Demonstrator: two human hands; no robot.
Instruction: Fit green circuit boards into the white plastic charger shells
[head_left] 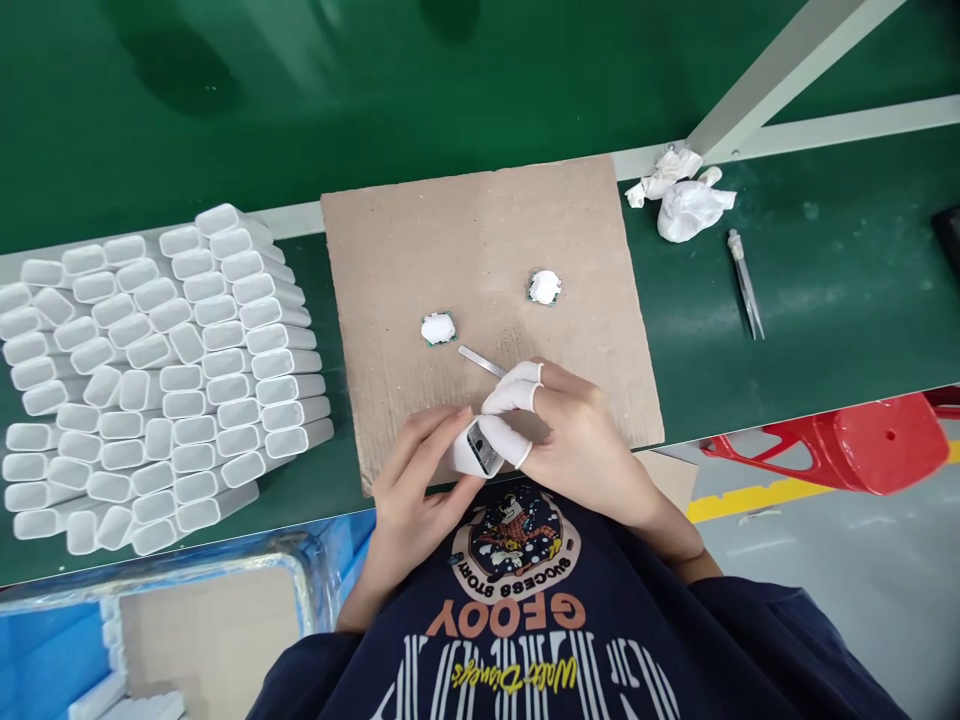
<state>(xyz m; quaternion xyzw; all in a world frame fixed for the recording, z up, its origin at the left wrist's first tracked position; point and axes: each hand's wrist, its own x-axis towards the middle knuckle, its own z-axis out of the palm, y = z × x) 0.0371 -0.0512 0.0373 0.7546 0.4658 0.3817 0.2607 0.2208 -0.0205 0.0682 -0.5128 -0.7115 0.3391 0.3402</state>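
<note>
My left hand (pixel 420 490) is closed around a white plastic casing (pixel 466 460), its open end turned up towards me. Inside that opening a dark, greenish part shows, perhaps a circuit board. White finger cots cover the thumb and two fingers of my right hand (pixel 559 425), which pinch at the casing's rim. A thin metal strip (pixel 480 361) sticks out from beside the right fingers; whether it is held or lies on the cardboard, I cannot tell. Beyond my hands, two small green circuit boards with white tops, one left (pixel 438 328) and one right (pixel 544 288), rest on the cardboard sheet (pixel 420 240).
Many white casings (pixel 202 400) stand packed together on the green table (pixel 817 300) at left. At right lie tweezers (pixel 745 285) and crumpled white material (pixel 691 210). A red stool (pixel 889 445) stands beyond the table edge, and a blue-lined box (pixel 300 570) sits below left.
</note>
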